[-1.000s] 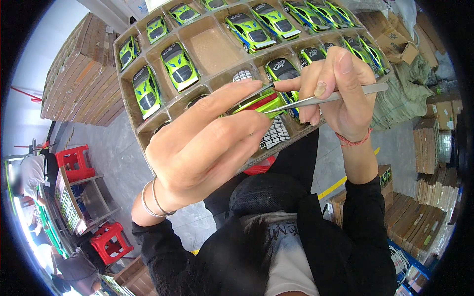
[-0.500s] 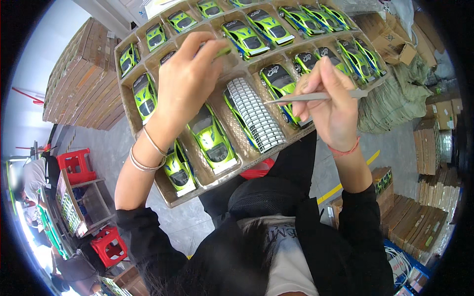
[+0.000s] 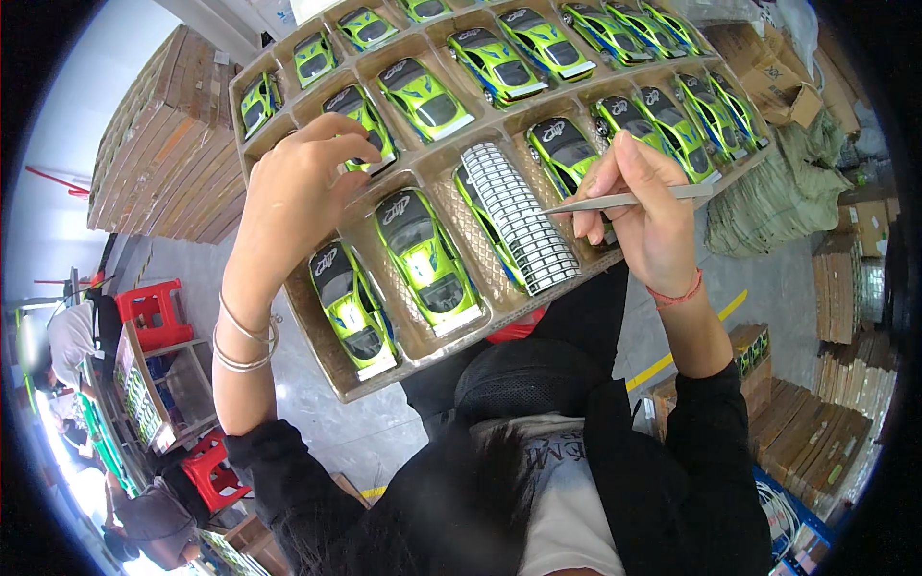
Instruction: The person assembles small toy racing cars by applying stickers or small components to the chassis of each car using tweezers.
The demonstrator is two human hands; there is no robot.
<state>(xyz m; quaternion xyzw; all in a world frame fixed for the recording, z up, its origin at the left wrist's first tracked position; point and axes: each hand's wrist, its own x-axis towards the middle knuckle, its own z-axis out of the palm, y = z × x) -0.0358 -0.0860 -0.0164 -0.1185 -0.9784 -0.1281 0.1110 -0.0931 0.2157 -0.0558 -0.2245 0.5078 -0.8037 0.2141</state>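
Here, two hands work over a cardboard tray (image 3: 317,331) of green toy cars.
The left hand (image 3: 293,197) curls, fingertips pinching a green car (image 3: 360,120) in its compartment; the right hand (image 3: 648,216) grips metal tweezers (image 3: 624,201) beside a sticker strip (image 3: 523,221).

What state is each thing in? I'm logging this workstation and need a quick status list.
left hand: fingers curled on a green toy car in its tray slot.
right hand: pinching metal tweezers, tips pointing at the sticker sheet.
sticker sheet: lying along one slot, over a car.
cardboard tray: on the lap, most slots filled with cars.
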